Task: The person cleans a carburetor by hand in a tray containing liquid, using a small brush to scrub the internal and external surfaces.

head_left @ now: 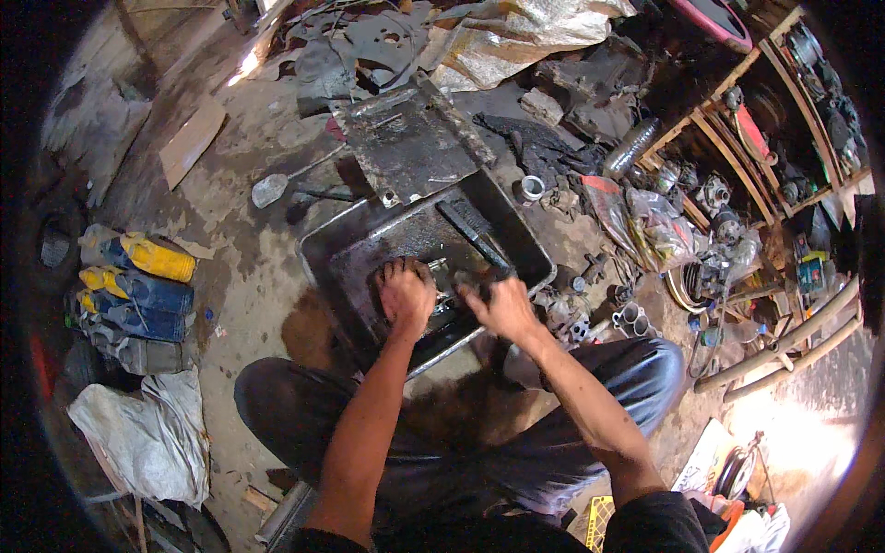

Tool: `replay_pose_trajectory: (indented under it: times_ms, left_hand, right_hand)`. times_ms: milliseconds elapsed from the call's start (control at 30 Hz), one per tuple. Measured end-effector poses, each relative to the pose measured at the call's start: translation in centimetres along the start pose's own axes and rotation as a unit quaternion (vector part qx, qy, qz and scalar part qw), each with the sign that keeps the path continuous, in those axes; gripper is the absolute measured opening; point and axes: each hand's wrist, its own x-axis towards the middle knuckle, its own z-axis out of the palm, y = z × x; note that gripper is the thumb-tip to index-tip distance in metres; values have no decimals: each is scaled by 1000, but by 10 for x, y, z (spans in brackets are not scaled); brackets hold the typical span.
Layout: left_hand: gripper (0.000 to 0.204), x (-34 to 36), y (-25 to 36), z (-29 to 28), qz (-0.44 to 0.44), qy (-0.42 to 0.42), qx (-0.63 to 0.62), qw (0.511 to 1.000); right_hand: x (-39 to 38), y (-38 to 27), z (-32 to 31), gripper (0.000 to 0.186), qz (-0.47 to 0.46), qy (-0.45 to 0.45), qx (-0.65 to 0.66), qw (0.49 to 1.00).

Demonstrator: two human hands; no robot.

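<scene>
Both hands are down over a black plastic tray (318, 263) with dark, wet grime inside. My left hand (407, 297) is closed against a small shiny metal part (442, 281), whose shape is mostly hidden between the hands. On the other side of that part, my right hand (502, 304) has its fingers curled and its thumb toward the metal. What those fingers grip is hidden. A black-handled brush (470, 233) slants across the tray's right side, its lower end close to the right hand's knuckles. Dark grime covers the fingers.
A grimy metal sheet (406, 138) overlaps the tray's far edge. Left of it lie a scraper-like tool (270, 190) and yellow-and-blue jugs (157, 258). Engine parts (632, 319), a small metal cup (531, 189) and plastic bags (664, 226) crowd the right. Wooden shelving (728, 138) stands beyond.
</scene>
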Motion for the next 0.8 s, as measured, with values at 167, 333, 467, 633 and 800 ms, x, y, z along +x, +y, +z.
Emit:
replay_pose_trajectory:
  times_ms: [167, 333, 467, 633, 800]
  left_hand:
    - [29, 2, -5, 1, 9, 27, 37, 999]
    - [28, -1, -5, -2, 53, 28, 17, 998]
    - [28, -5, -18, -6, 81, 13, -21, 996]
    - [32, 7, -20, -7, 139, -43, -66, 987]
    - [34, -4, -24, 0, 104, -18, -58, 993]
  right_hand:
    - [7, -10, 9, 28, 139, 17, 75, 987]
    - [27, 12, 37, 27, 207, 134, 159, 956]
    - [-6, 11, 12, 32, 115, 23, 221, 968]
    - [4, 30, 36, 29, 199, 33, 143, 969]
    - [30, 45, 30, 33, 256, -28, 92, 962]
